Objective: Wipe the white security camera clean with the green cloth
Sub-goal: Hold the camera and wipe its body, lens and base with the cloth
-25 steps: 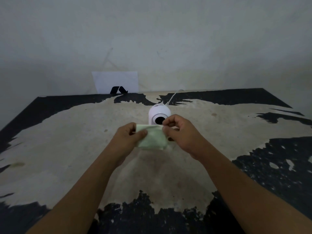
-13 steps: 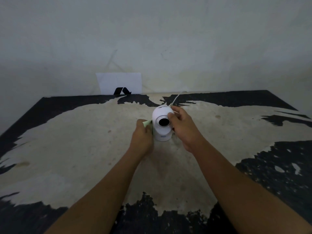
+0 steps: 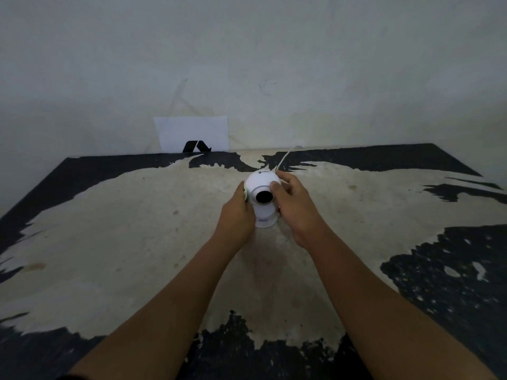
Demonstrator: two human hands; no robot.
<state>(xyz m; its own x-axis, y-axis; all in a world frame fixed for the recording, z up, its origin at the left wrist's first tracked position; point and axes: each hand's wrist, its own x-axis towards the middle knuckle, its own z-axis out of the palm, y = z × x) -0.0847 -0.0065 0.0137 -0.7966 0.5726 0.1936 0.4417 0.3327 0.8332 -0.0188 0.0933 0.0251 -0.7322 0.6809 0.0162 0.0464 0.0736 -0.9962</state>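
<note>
The white security camera (image 3: 262,182) stands upright on the worn table (image 3: 137,229), its round head and dark lens facing me. My left hand (image 3: 237,215) presses the green cloth (image 3: 245,193) against the head's left side; only a thin pale-green edge of the cloth shows past my fingers. My right hand (image 3: 292,204) grips the right side of the camera head, thumb near the lens. A white cable (image 3: 285,157) runs from behind the camera toward the wall.
A white sheet of paper (image 3: 192,133) with a black mark leans against the wall at the table's back edge. The tabletop is pale in the middle with black patches around the edges. A plain wall rises behind.
Both hands moved from holding the cloth in front of the camera to its sides. My left hand carried the cloth up to the head's left side; my right hand took hold of the head.
</note>
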